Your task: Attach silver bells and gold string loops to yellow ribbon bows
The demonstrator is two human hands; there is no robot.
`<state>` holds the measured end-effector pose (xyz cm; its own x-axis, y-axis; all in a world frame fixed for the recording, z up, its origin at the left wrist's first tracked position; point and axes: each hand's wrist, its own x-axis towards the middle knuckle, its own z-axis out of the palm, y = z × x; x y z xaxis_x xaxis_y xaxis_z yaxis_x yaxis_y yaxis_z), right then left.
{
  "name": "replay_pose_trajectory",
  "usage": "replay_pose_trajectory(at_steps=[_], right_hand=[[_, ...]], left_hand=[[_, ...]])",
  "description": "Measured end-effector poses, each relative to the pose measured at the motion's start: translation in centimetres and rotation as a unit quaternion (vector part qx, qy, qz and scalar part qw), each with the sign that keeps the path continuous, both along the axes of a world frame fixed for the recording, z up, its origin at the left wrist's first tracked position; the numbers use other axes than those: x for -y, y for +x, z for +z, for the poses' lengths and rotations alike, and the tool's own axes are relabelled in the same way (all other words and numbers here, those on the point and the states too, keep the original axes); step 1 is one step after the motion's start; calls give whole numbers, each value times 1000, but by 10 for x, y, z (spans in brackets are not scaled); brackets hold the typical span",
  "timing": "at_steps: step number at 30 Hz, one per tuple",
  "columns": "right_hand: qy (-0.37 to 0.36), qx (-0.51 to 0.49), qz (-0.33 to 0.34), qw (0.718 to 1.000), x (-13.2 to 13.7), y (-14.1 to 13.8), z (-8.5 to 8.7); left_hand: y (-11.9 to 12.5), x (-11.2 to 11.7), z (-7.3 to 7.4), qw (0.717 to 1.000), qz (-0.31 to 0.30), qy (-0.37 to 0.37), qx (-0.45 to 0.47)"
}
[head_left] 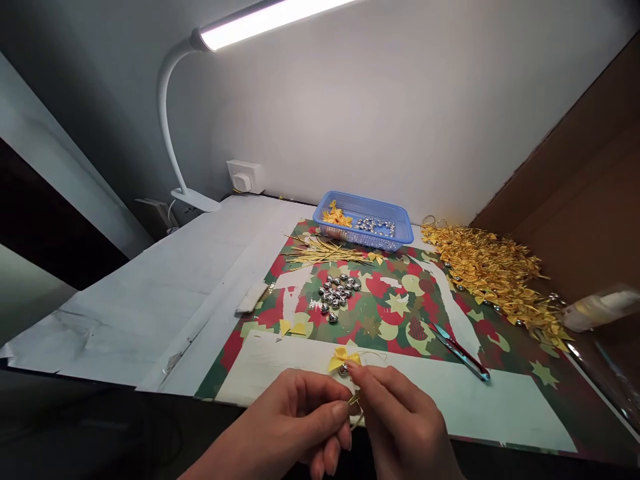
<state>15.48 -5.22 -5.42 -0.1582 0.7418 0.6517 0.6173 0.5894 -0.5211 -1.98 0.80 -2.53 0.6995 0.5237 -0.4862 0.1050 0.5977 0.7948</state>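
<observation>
My left hand (305, 417) and my right hand (400, 417) meet at the near table edge. Both pinch a thin gold cord (355, 400) between their fingertips. A small yellow ribbon bow (344, 358) with a silver bell under it stands just above my right fingertips, at the end of the cord. A heap of silver bells (339, 292) lies further back on the patterned paper (395, 313). Gold cord pieces (325, 252) lie in a bundle behind the bells.
A blue basket (364, 220) with bows and bells stands at the back. A big pile of finished yellow bows (493, 273) lies on the right. Small snips (460, 351) lie right of my hands. A white desk lamp (173, 127) is clamped at the back left. Brown cardboard (580, 193) walls the right side.
</observation>
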Motion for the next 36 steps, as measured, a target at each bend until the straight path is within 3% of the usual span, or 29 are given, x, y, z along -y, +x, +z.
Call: replay_pose_trajectory(at_steps=[3, 6, 12, 20, 27, 29, 32, 36], right_hand=[[-123, -92, 45, 987, 3, 7, 2], [-175, -149, 85, 970, 2, 11, 6], [-127, -164, 97, 973, -2, 10, 11], [-28, -78, 100, 992, -5, 14, 16], [11, -30, 55, 998, -5, 12, 12], [18, -15, 38, 999, -4, 11, 11], [27, 1, 17, 1000, -2, 10, 11], [13, 10, -6, 1000, 1, 8, 13]], left_hand=[[-1, 1, 4, 1000, 4, -19, 12], [-1, 2, 5, 999, 14, -29, 32], [1, 3, 4, 999, 10, -35, 36], [1, 5, 8, 999, 8, -46, 18], [2, 2, 15, 999, 9, -48, 22], [2, 4, 18, 1000, 16, -4, 1], [2, 12, 23, 988, 50, 143, -43], [5, 23, 25, 925, 112, 339, -131]])
